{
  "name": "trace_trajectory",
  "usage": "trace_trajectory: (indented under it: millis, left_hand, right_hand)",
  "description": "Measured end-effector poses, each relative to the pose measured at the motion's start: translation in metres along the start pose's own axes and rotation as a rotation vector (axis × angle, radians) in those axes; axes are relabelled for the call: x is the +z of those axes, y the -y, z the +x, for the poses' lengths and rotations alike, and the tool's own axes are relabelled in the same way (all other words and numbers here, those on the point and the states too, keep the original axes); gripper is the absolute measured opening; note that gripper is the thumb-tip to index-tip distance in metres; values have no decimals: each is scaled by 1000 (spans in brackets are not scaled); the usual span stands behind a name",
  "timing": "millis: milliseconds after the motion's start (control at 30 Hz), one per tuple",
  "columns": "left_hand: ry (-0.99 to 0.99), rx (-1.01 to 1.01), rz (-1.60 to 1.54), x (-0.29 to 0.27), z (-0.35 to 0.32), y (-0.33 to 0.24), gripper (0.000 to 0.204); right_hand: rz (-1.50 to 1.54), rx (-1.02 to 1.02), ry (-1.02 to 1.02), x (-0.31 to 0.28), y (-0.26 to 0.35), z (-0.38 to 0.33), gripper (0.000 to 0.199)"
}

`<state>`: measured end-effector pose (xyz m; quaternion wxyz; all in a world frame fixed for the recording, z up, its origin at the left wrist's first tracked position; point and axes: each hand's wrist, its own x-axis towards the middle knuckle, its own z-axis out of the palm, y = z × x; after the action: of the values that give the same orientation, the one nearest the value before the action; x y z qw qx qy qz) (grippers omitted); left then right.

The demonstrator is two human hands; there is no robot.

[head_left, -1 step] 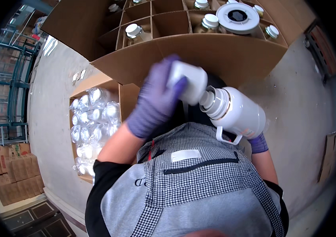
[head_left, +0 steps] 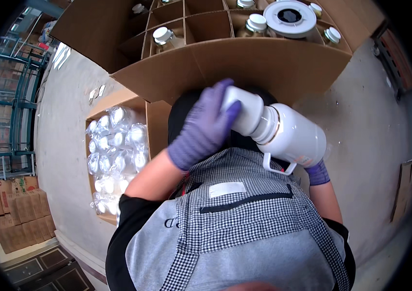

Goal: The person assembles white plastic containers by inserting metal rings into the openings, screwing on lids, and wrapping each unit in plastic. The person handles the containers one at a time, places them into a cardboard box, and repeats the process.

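My left hand (head_left: pixel 203 123), in a purple glove, is closed round a white cup lid (head_left: pixel 247 112). The lid's mouth sits over the neck of a white vacuum flask (head_left: pixel 298 136), which lies tilted with its base toward the right. A handle (head_left: pixel 278 169) sticks out on the flask's near side. My right hand (head_left: pixel 318 174), gloved too, supports the flask near its base; its fingers are mostly hidden behind the body.
Ahead stands a divided cardboard box (head_left: pixel 245 65) with several white-capped bottles (head_left: pixel 256 23) and a round white part with a black centre (head_left: pixel 290 17). At left, another box (head_left: pixel 157 121) holds plastic-wrapped white pieces (head_left: pixel 118 140). Flattened cardboard (head_left: pixel 19 208) is stacked farther left.
My left hand has brought the cup lid right and slightly down onto the flask's neck, covering the mouth that showed before. The flask stays nearly in place in my right hand.
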<state>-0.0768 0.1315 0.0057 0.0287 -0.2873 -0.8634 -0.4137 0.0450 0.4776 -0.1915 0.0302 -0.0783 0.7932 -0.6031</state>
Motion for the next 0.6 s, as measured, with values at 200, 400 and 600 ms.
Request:
trace_trajectory:
  millis: [200,400,600]
  left_hand:
    - [409,129,-383,3,-29,-1,60]
    - [279,22,-378,10,-35,-1,76]
    - [318,489,378,-14,-48,-21,84]
  right_hand:
    - [-110,-116,32,-13,25,-12,82]
    - [-79,-61,83,-6,57,-4,48]
    - [-83,189,180,45,134,31,34]
